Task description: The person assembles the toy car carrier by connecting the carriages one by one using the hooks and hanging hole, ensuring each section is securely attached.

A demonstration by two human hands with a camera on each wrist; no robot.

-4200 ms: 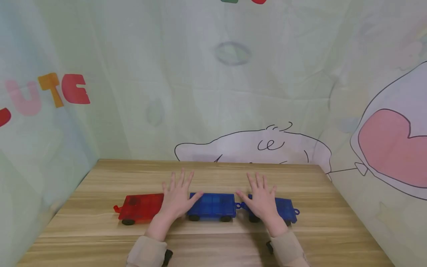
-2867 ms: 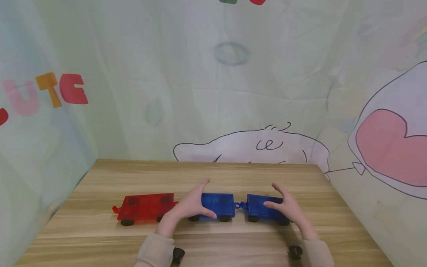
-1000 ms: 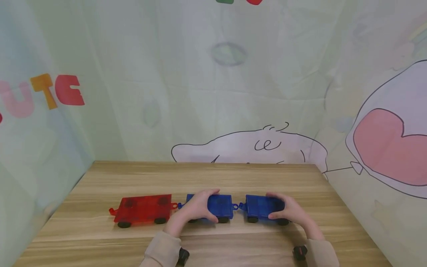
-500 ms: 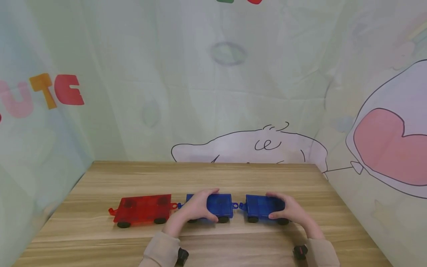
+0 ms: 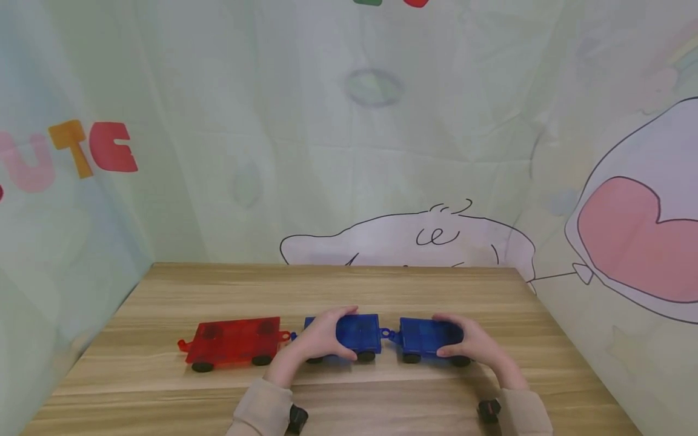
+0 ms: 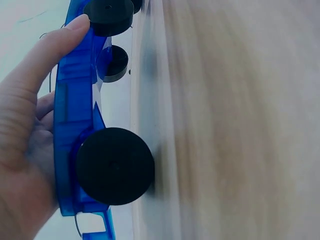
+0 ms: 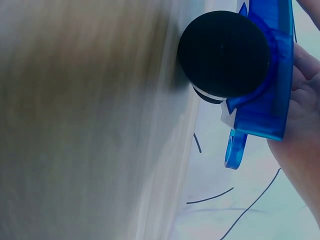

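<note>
I see the left hand (image 5: 320, 336) gripping the middle blue toy wagon (image 5: 361, 332). The right hand (image 5: 472, 344) grips the rightmost blue wagon (image 5: 422, 336).

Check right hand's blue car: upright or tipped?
Upright: the blue toy train car in the right hand has its black wheels underneath.

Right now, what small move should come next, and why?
The left hand grips the middle car, the right hand the blue end car. Their facing ring and hook sit close, link unclear, so I'd probably ease the ring over the hook.
</note>
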